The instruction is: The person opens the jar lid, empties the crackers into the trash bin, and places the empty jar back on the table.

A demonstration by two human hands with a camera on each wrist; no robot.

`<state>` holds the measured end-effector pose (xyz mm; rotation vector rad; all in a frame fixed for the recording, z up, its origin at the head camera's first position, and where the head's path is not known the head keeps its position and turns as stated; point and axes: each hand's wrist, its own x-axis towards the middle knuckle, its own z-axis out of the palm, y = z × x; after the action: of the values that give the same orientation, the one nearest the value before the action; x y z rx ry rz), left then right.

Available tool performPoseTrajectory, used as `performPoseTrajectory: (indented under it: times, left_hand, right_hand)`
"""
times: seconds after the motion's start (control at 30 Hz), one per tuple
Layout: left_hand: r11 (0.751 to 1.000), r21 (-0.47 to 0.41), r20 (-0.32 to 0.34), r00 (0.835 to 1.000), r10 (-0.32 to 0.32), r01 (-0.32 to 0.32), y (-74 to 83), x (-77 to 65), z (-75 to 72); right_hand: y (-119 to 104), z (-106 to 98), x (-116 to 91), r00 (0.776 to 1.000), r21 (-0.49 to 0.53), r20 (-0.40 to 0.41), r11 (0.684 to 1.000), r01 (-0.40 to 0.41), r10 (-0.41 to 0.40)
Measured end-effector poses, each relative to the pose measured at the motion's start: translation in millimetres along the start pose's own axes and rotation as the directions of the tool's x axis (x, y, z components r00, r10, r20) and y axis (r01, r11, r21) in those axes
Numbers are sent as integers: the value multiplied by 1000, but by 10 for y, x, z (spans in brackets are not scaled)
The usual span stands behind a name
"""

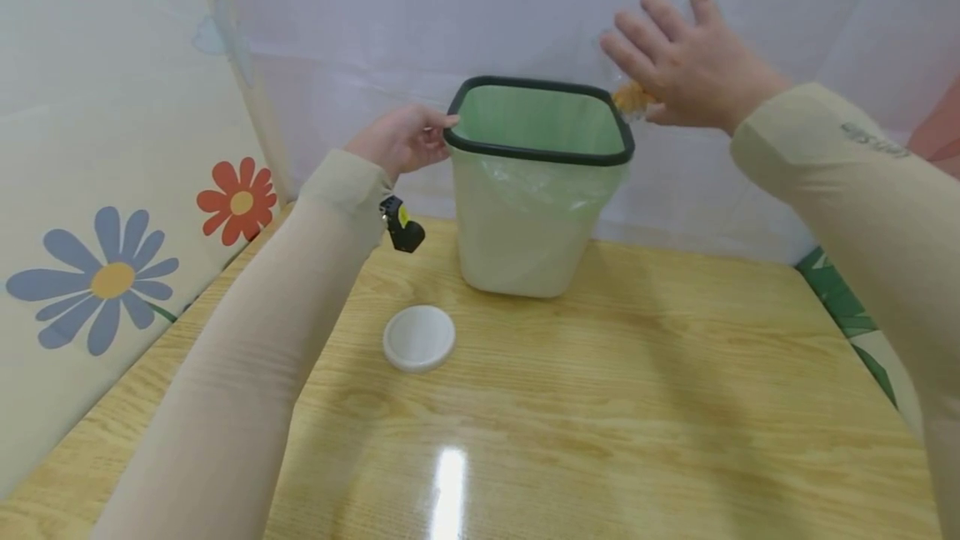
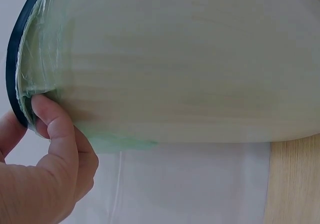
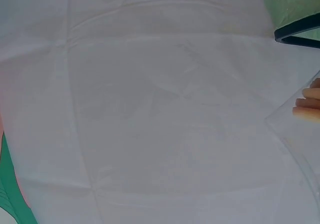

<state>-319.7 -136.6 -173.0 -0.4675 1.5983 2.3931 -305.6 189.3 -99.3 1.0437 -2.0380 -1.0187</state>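
Note:
A cream waste bin (image 1: 525, 223) with a black rim and a green bag lining stands at the table's back. My left hand (image 1: 408, 136) pinches the bin's left rim, thumb on top; in the left wrist view its fingers curl under the rim against the green bag (image 2: 45, 58). Beyond the bin's right rim, my right hand (image 1: 686, 61) holds a clear container, its fingers spread. Orange-tan stick-like pieces (image 1: 633, 98) show under the palm. In the right wrist view the clear container (image 3: 282, 121) enters at the right edge, tilted; the hand mostly hides it in the head view.
A round white lid (image 1: 419, 338) lies on the wooden table (image 1: 600, 407) in front of the bin. A pale sheet (image 1: 360, 23) hangs close behind the bin. At the left stands a cloth wall (image 1: 75, 157) printed with flowers. A small black camera (image 1: 402, 225) hangs at my left wrist.

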Motion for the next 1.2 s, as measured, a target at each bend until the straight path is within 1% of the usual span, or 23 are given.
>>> performPoseTrajectory:
  times: [0.23,0.37,0.5,0.7,1.07,1.2]
  left_hand:
    - [1000,-4,-8,1000,-14,14,2,7,13]
    - [1000,-6,1,1000,-14,14,1,3,11]
    - [1000,11,3,1000,4,-4,-3,-10,1]
    - [999,33,5,1000,15,-15,-13,-38,-12]
    - [1000,8,3,1000,18,-18,-13,-27,-26]
    - [1000,12,6,1000,20,-20,-14,-31,-33]
  right_hand:
    - [4,8,-13,999,-22,-32,999,32,-33]
    - [3,14,-13,999,-27,-24,999,30,-31]
    - [7,0,-5,999,-29,-15,999,29,-30]
    - [-19,-24,16,999,-70,14,997,41,-40]
    - [-19,17,3,997,-99,-38,993,64,-68]
    - [-32,-7,22,996,-111,-29,991,81,-85]
